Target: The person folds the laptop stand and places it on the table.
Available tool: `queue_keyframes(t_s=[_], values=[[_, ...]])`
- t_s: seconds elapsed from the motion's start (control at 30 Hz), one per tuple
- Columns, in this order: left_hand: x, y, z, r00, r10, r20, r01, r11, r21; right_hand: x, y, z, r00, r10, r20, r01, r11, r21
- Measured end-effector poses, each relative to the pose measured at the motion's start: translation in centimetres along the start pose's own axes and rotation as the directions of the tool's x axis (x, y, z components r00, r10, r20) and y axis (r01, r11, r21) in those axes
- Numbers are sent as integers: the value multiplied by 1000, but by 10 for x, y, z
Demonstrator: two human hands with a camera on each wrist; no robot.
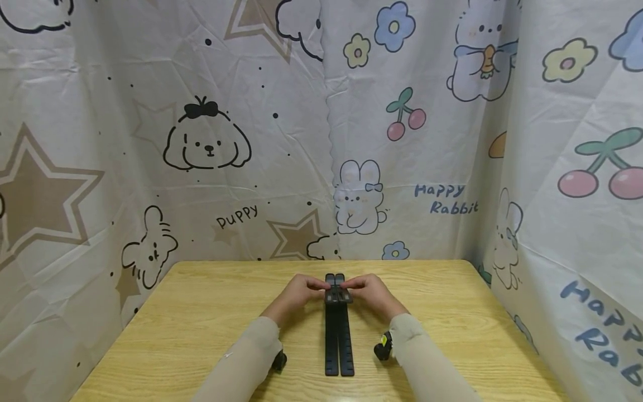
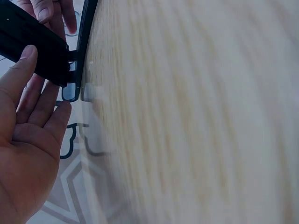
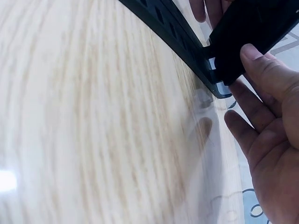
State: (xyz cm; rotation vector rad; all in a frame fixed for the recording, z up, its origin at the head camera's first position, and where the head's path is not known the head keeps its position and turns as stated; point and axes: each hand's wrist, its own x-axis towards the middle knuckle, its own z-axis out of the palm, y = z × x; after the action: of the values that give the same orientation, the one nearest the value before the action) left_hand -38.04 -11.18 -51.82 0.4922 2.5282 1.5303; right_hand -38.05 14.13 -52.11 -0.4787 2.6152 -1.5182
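A black folding stand (image 1: 331, 340) lies lengthwise on the table, its two long slotted bars pointing toward me. At its far end a hinged black plate (image 1: 337, 297) is raised at an angle from the bars. My left hand (image 1: 298, 291) pinches the plate's left edge; in the left wrist view its thumb lies on the plate (image 2: 49, 56) with fingers behind. From the other side my right hand (image 1: 373, 293) pinches the right edge, thumb on the plate's face (image 3: 233, 44) in the right wrist view. Part of the fingers is hidden behind the plate.
The wooden table (image 1: 201, 335) has a light wood grain. Printed curtains (image 1: 291, 139) hang behind it and along both sides. A black wrist camera (image 1: 384, 346) sits at the right cuff, and another (image 1: 279, 361) at the left.
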Motion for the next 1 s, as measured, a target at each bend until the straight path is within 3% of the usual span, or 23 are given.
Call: queue_keyframes(t_s=[0.43,0.63,1.0], values=[[1,1,1,999,17,47,-18,1000,21,1,4,-1,996,4,85,-6,1000,27],[0,1,2,998,14,58,-16,999,35,1,5,-2,993,-20,114,21,1000,-8],[0,2,1,992,73,104,-81,994,71,2,4,-2,989,-48,140,50,999,-14]])
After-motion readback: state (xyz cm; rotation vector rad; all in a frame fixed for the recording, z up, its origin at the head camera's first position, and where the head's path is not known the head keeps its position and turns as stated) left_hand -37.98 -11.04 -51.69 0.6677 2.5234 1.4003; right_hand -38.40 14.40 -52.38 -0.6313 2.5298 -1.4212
